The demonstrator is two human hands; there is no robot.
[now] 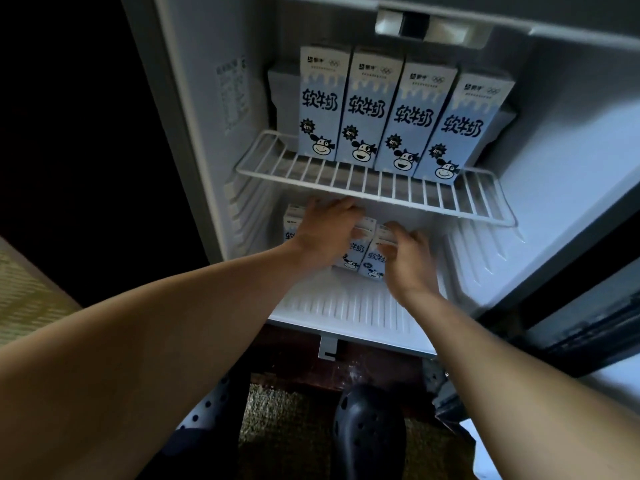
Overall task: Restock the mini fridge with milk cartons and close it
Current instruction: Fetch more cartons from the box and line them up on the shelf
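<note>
Down on the floor near me sits a dark clog (369,434), its rounded toe pocked with holes and pointing towards the far side. It rests on a coarse, olive-brown carpet (284,424) that runs left and right under it. Just left of the clog, something pale with dark dots (207,407) peeks out; whether cloth or another shoe, I cannot tell. Beyond the carpet lies a dark reddish wooden base (294,365), glossy in places. Far off on the left a yellow-green woven surface (24,292) slants into view, and above it everything is black shadow (69,133).
</note>
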